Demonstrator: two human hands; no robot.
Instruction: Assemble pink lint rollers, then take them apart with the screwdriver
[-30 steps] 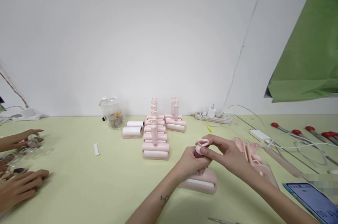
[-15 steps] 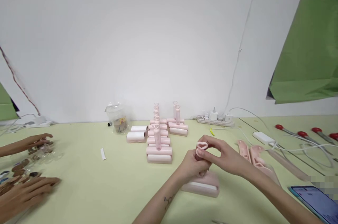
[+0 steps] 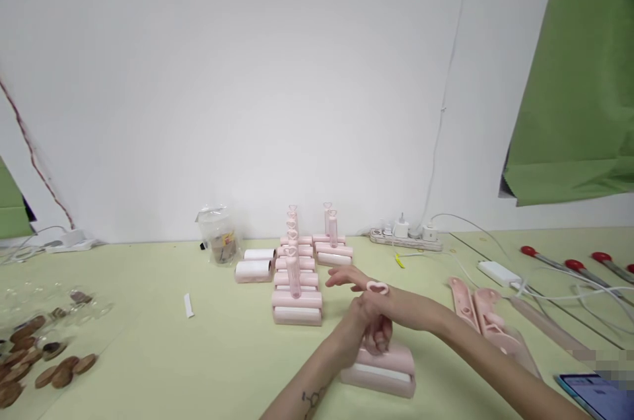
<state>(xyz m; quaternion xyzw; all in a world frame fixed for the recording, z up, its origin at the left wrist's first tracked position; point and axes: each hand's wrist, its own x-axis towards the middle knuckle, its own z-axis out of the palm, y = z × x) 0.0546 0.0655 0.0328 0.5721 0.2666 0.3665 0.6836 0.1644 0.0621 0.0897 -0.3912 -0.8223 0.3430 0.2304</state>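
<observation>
Right hand (image 3: pixel 359 279) swung leftward; pink roller (image 3: pixel 389 360) lies crosswise, heart loop (image 3: pixel 377 292) upward.

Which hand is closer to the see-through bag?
Right. The see-through bag sits ahead and left; the right hand points that way, while the left hand, curled underneath, is farther.

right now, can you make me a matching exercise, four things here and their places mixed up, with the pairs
1. nearest pink roller
2. power strip
3. phone
4. white strip

A. lower right corner of the picture
B. gripped by the left hand
C. in front of the clear bag, to its left
D. by the wall

Pairs: 1-B; 2-D; 3-A; 4-C
</observation>
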